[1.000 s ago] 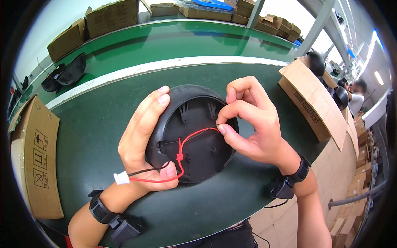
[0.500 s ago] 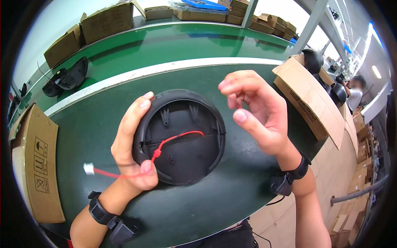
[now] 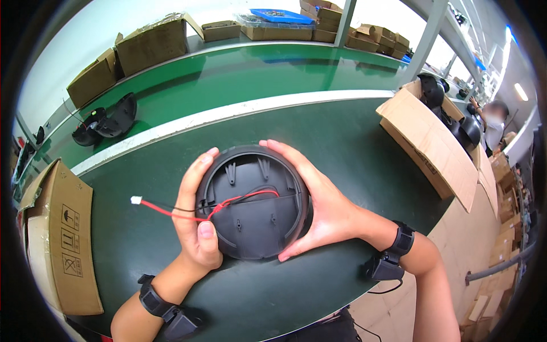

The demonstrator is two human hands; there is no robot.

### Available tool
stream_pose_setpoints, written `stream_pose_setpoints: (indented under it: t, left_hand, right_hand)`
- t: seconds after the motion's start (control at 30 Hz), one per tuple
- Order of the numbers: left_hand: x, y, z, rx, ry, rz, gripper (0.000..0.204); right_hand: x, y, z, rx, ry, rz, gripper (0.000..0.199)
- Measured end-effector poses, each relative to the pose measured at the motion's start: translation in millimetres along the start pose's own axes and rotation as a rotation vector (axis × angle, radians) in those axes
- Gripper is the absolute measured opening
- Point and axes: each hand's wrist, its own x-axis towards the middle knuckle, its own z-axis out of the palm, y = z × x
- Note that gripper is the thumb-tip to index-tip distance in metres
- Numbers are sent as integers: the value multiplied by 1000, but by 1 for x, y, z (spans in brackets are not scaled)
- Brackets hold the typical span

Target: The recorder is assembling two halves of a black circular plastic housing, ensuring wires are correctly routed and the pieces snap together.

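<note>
A round black plastic housing is between my hands above the dark green worktable, its hollow side facing up. Small posts stand up inside it. My left hand grips the left rim, with the thumb at the lower left edge. Around the right rim curves my right hand, fingers at the top and thumb at the bottom. A knotted red and black cable runs out of the housing over its left rim, past my left thumb. Its white connector hangs free to the left of that hand.
Cardboard boxes stand at the left and right; the right one holds black shells. Beyond a white rail lies a green conveyor belt, with black half-shells on it. More boxes line the far shelf. Another person is at far right.
My right hand has come in from the right and closed on the housing's right rim. The cable's loose end has swung up, and its connector sits higher.
</note>
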Motion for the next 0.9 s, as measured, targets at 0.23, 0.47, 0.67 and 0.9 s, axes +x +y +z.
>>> stream_pose_setpoints:
  t: [0.23, 0.47, 0.67, 0.9]
  left_hand:
    - [-2, 8, -7, 7, 121, -221, 77]
    - [-2, 10, -6, 167, 144, -18, 38]
    - [-3, 15, -5, 208, -121, -55, 6]
    - [-3, 17, 0, 229, -87, -30, 7]
  right_hand:
    - [3, 5, 10, 132, 126, 140, 127]
    - [112, 57, -33, 236, 520, 283, 108]
    - [219, 143, -34, -206, 793, 583, 106]
    - [245, 187, -2, -356, 851, 565, 128]
